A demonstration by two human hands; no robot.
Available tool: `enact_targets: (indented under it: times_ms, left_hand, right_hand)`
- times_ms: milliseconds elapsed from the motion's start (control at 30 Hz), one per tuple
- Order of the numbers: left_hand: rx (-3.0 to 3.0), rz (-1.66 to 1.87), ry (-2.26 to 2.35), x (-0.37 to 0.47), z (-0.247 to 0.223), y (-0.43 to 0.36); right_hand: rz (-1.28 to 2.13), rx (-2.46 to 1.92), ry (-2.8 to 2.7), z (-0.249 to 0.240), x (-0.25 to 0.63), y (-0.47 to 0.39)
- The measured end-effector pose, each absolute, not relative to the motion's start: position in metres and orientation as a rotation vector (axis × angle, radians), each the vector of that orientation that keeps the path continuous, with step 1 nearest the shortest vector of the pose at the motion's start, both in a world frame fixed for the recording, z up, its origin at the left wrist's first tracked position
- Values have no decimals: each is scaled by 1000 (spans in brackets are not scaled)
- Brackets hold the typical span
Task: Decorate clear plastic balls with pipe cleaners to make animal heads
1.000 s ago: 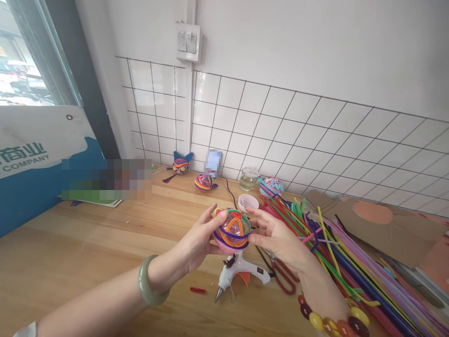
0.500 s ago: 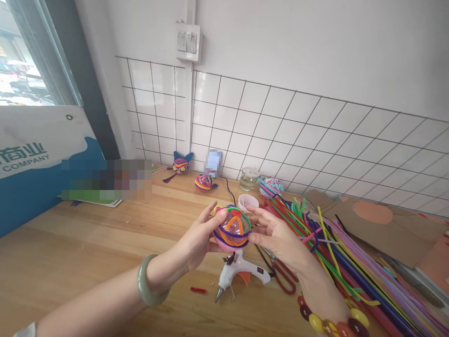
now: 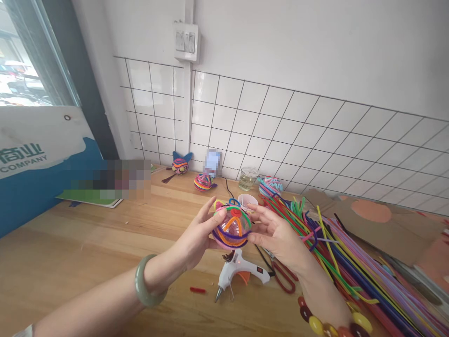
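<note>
Between my two hands is a clear ball decorated with pipe cleaners (image 3: 233, 227), in orange, purple, green and red bands with a red coil near the top. My left hand (image 3: 198, 229) grips its left side, thumb on the front. My right hand (image 3: 270, 234) holds the right side, thumb and fingers against it. Just below the ball, a white glue gun (image 3: 238, 271) lies on the table, its nozzle toward the lower left. A short red pipe cleaner piece (image 3: 198, 290) lies left of the nozzle. Red-handled scissors (image 3: 285, 276) are partly hidden under my right wrist.
Bundled pipe cleaners (image 3: 351, 262) cover the right side, beside cardboard (image 3: 365, 229). Behind the ball stand a pink bowl (image 3: 248, 201), a glass jar (image 3: 248, 179) and a blue-pink wrapped ball (image 3: 271, 186). Two finished striped ornaments (image 3: 203, 182) sit near the wall, by a phone (image 3: 212, 163).
The ball has tipped slightly in my hands, and a blue loop shows more at its top. Both hands keep nearly the same place.
</note>
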State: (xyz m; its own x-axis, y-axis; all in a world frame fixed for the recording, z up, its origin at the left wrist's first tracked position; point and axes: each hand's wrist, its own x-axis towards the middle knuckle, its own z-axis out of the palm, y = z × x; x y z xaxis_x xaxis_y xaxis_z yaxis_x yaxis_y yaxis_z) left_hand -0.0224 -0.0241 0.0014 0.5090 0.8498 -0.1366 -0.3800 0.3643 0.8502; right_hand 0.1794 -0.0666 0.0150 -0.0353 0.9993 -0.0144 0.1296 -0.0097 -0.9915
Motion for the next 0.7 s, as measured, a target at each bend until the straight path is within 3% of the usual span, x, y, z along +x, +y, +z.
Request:
enact_targets:
  times_ms: [700]
  left_hand:
    - [872, 869, 618, -23, -1, -22]
  right_hand:
    - [1161, -1258, -1328, 11, 179, -67]
